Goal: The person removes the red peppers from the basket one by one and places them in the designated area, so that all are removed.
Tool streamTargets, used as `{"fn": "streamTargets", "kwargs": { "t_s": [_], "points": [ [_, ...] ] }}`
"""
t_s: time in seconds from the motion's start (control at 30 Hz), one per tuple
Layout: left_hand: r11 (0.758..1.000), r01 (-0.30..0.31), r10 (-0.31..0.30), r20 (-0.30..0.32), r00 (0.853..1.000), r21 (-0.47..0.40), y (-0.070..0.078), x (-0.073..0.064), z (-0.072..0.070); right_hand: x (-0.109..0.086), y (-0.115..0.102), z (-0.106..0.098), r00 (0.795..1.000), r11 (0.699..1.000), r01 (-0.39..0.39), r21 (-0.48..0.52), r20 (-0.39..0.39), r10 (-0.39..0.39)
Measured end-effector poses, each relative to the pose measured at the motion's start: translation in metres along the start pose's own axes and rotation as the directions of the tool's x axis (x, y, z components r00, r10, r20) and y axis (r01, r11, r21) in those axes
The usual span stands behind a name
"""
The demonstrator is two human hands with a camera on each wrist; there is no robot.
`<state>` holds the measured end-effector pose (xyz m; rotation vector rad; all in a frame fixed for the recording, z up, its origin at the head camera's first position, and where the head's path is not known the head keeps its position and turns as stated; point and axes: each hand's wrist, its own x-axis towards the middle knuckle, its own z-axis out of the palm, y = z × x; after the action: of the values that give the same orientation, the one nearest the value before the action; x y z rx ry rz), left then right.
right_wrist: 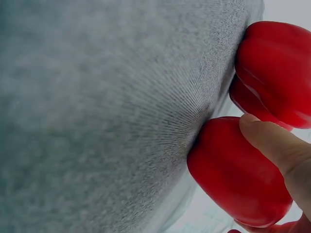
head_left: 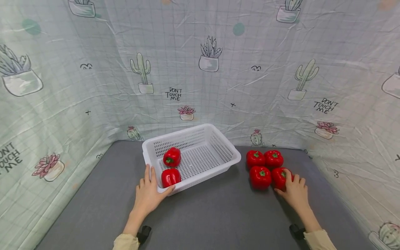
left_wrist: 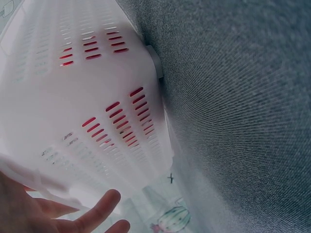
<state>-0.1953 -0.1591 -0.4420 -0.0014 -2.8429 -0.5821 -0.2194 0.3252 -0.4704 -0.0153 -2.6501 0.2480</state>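
On the dark grey fabric-textured surface [head_left: 212,215], a white rectangular slotted plastic basket [head_left: 204,177] sits askew, left of centre. Left hand [head_left: 147,194]: at the basket's near left corner, thumb along the front rim, fingertips on the left rim; grip apart, digits spread and mostly straight. Inside the basket, at its left end: one glossy red bell pepper [head_left: 172,158] with its green stem toward the front, and a second glossy red pepper [head_left: 171,177] nearer the front wall. Red shows through the slots in the left wrist view.

Right of the basket, four more red peppers form a two-by-two cluster, green stems up: rear left pepper [head_left: 255,158], rear right pepper [head_left: 274,158], front left pepper [head_left: 260,177], front right pepper [head_left: 278,177]. Right hand [head_left: 295,192]: grip clamped on the front right pepper, thumb on its near side, fingers over the top and round the far side. Right wrist view: this pepper rests on the surface, thumb against its skin. Behind: pale cactus-print cloth backdrop [head_left: 193,80]. Both sleeves are pale yellow.
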Motion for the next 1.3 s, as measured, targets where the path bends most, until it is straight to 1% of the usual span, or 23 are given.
{"fn": "streamTargets", "kwargs": {
  "t_s": [0.3,0.5,0.63,0.8,1.0,1.2,1.3],
  "points": [
    [1.0,-0.004,0.005,-0.008,1.0,0.002,0.0,0.0,0.0,0.007,-0.001,0.006,1.0,1.0,0.008,-0.011,-0.002,-0.008],
    [1.0,0.004,-0.004,-0.002,1.0,-0.005,0.0,0.001,-0.001,0.01,-0.004,0.006,0.999,1.0,0.019,-0.019,-0.027,-0.02],
    [1.0,0.008,-0.008,0.001,1.0,-0.005,0.001,0.0,-0.001,0.01,-0.004,0.007,0.999,0.999,0.025,-0.045,-0.041,-0.026],
    [1.0,0.005,-0.005,0.002,1.0,-0.007,0.001,-0.001,-0.001,0.007,-0.002,0.006,0.999,0.996,0.039,-0.074,-0.034,-0.041],
    [1.0,0.003,-0.003,-0.002,1.0,-0.005,0.001,-0.001,0.0,0.004,-0.001,0.001,0.998,0.996,0.051,-0.07,-0.019,-0.053],
    [1.0,-0.002,0.002,-0.004,1.0,-0.005,0.001,-0.001,0.001,0.002,-0.003,-0.009,0.995,0.994,0.08,-0.071,-0.056,-0.084],
    [1.0,-0.003,0.003,-0.006,1.0,-0.008,0.001,-0.002,0.001,0.003,-0.008,-0.016,0.993,0.994,0.085,-0.076,-0.073,-0.09]
  ]
}}
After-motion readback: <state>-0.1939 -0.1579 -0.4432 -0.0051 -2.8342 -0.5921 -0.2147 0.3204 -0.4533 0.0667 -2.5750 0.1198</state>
